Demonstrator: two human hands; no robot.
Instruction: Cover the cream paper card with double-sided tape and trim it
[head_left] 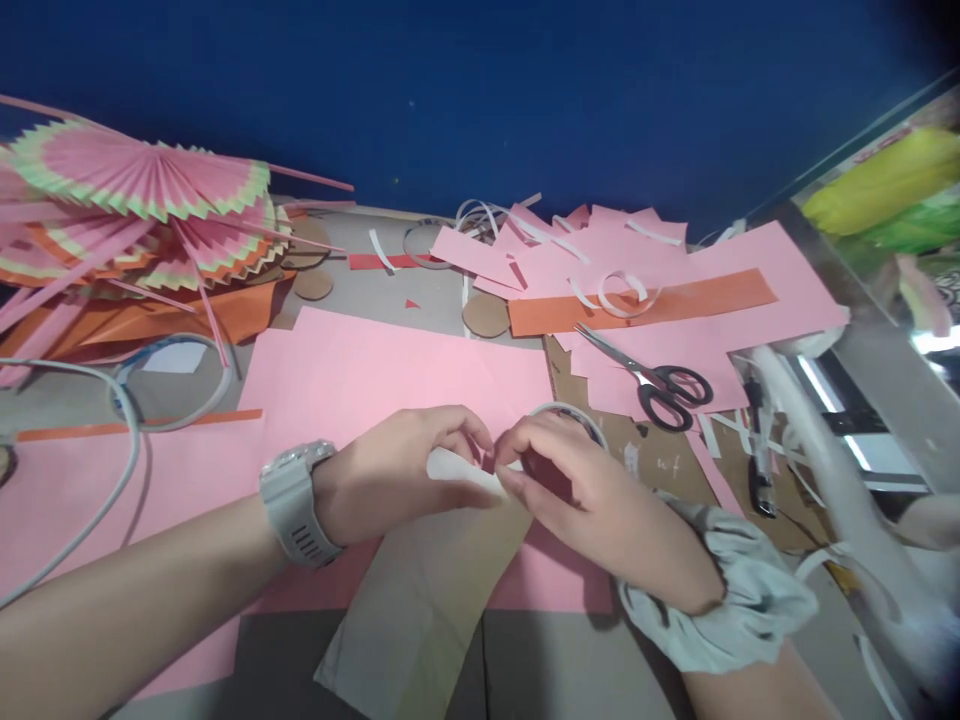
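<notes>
Left hand: thumb and fingers pinch the paper strip at its upper end.
Paper strip: 1, hanging between both hands above pink sheets; a light, even pinch should avoid creases.
Right hand: thumb and forefinger together on that edge.
Fans: overlapping, uncountable.
Cardboard discs: at least 3.
Scissors: 1 pair.
Cutter: 1.
</notes>
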